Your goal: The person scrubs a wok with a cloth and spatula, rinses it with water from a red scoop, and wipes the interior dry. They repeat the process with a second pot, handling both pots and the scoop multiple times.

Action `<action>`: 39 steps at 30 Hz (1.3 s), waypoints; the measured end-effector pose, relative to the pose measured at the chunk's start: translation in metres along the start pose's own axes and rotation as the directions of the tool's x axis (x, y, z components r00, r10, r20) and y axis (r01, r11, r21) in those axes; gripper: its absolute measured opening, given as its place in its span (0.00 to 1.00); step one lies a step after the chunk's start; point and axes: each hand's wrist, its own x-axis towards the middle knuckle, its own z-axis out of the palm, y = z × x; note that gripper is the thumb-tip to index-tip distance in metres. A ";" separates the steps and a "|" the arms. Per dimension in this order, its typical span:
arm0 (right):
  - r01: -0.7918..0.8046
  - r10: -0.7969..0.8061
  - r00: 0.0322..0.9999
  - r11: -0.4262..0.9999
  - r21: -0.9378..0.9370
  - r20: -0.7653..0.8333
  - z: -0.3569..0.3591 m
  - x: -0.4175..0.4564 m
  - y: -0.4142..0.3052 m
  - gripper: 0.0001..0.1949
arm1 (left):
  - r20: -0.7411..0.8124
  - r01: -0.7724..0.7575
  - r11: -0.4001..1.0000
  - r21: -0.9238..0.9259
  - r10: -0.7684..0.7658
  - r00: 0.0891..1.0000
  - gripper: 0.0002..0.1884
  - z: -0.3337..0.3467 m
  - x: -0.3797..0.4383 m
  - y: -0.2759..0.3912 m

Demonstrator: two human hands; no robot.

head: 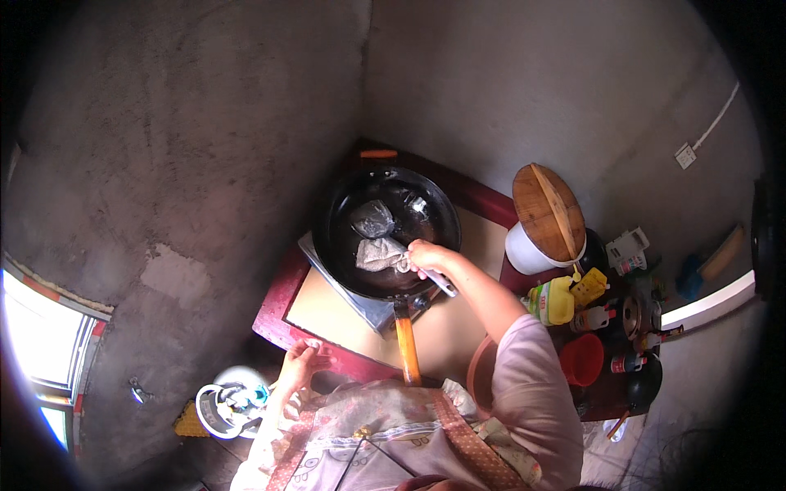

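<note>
A black wok (pixel 424 270) with a wooden handle (pixel 406 347) sits on a silver stove (pixel 344 294) before me. My right hand (pixel 424 255) reaches over it, gripping the handle of a metal wok spatula (pixel 373 219) together with a grey-beige cloth (pixel 377 254). The spatula's blade lies inside the wok, and its handle end (pixel 447 285) sticks out past my wrist. Some of the cloth hangs down over the wok's inside. My left hand (pixel 299 363) is by the table's dark red front edge, fingers apart, with nothing seen in it.
The table (pixel 457 331) has a beige top and red border (pixel 276 316). A white bucket (pixel 528 251) under a round wooden lid (pixel 548 212), a yellow jug (pixel 552 301), bottles and a red bowl (pixel 581 360) crowd the right. Left of me stands a white bucket (pixel 212 420) holding things.
</note>
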 end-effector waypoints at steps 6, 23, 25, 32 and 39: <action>0.039 -0.249 0.880 0.886 -0.461 -0.405 0.023 -0.047 -0.045 0.09 | -0.027 -0.044 0.998 0.035 0.045 0.999 0.05 -0.010 -0.006 0.007; -0.162 0.122 0.984 0.919 -0.359 -0.131 -0.011 -0.029 -0.031 0.13 | 0.028 -0.079 0.992 0.094 0.077 0.997 0.07 -0.002 0.004 -0.005; -0.150 0.128 0.983 0.973 -0.177 -0.132 0.005 -0.011 -0.029 0.14 | 0.001 -0.082 0.993 0.084 0.082 0.997 0.07 -0.009 0.002 -0.007; -0.090 -0.150 0.852 0.902 -0.423 -0.501 0.012 0.047 -0.010 0.11 | -0.094 -0.032 0.998 0.053 0.037 0.995 0.04 -0.012 -0.017 -0.003; 0.185 -0.254 0.967 0.599 -0.780 0.034 0.003 0.007 -0.025 0.09 | -0.124 -0.031 0.999 0.015 0.033 0.992 0.04 -0.012 -0.025 -0.007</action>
